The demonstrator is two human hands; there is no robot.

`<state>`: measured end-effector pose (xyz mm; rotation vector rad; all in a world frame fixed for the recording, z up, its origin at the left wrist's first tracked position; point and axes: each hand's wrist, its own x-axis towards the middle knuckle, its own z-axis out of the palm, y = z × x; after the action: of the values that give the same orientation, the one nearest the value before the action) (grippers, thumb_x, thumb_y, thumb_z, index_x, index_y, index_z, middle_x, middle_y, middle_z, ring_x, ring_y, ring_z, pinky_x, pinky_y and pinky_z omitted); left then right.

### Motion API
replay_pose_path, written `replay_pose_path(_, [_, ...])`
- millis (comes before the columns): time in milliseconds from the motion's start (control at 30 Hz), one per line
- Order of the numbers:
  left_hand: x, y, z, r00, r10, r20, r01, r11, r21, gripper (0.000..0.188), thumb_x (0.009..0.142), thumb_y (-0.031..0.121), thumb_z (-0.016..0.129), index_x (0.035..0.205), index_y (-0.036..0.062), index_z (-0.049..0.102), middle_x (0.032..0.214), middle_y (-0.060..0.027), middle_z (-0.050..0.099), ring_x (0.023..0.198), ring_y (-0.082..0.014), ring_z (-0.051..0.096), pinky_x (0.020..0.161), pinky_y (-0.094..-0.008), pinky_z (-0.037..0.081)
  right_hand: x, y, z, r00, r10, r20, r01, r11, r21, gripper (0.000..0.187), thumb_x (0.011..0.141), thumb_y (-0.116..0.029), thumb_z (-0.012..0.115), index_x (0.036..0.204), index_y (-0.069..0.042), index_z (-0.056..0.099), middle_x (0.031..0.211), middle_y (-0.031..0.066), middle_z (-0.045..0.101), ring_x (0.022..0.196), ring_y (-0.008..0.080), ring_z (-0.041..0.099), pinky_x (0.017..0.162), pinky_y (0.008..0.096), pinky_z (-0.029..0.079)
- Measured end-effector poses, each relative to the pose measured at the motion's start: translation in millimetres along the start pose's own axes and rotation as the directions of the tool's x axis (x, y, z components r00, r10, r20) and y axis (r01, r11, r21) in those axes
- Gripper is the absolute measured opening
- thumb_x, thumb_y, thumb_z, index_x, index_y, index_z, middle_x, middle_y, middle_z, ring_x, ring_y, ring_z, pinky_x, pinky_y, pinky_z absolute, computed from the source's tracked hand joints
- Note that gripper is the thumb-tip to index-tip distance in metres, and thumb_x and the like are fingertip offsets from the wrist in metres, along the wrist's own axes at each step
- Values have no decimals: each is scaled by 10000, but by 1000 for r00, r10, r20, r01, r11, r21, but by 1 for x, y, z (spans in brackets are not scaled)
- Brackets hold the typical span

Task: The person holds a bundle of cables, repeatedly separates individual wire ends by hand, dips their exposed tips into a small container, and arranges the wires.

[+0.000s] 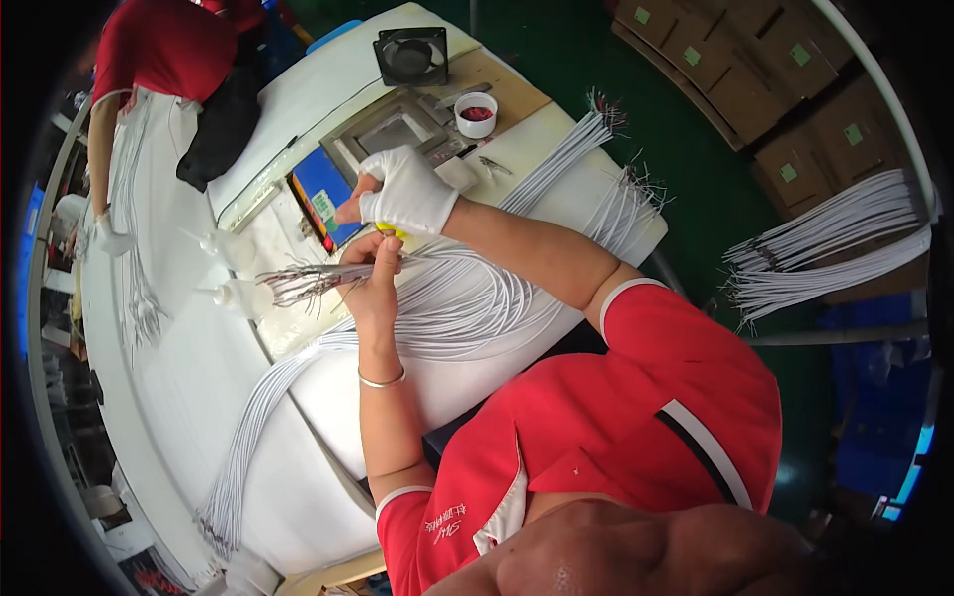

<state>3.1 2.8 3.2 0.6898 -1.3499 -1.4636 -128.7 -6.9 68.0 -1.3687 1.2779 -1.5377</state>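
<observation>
My left hand [373, 283], bare and with a bracelet at the wrist, is closed around a bundle of white cables [467, 308]. Their stripped wire ends [298, 285] fan out to the left of my fist. Just above it, my right hand [405, 192] wears a white glove with bare fingertips; its fingers are curled together. What those fingers grip, if anything, is hidden. A small yellow object [391, 230] shows between the two hands, mostly covered by the glove. The cables loop to the right across the white table [328, 407].
Behind my hands are a blue box [326, 184], a grey metal frame [348, 146], a white cup [476, 115] and a black fan [411, 56]. Squeeze bottles [238, 296] stand left. More cable bundles [556, 164] lie right. A co-worker in red [164, 50] works far left.
</observation>
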Motion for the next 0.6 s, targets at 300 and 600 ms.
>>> replay_pose_path(300, [11,0,-2,999,34,-20,-33,998,47,90,788,56,666,807,1,598,676,-20,583,537,-58,474,499,-187,379,20,10,-2,981,-27,-193,7,994,-105,323,539,-236,835,585,-22,598,528,39,544,485,89,467,481,280,416])
replay_pose_path(600, [12,-14,-15,976,-200,-85,164,936,-310,89,827,121,623,807,42,587,727,-40,602,552,-71,445,547,-211,397,66,20,-125,877,-327,-353,104,844,-526,162,730,-173,667,824,-45,701,704,63,655,633,116,599,572,300,461])
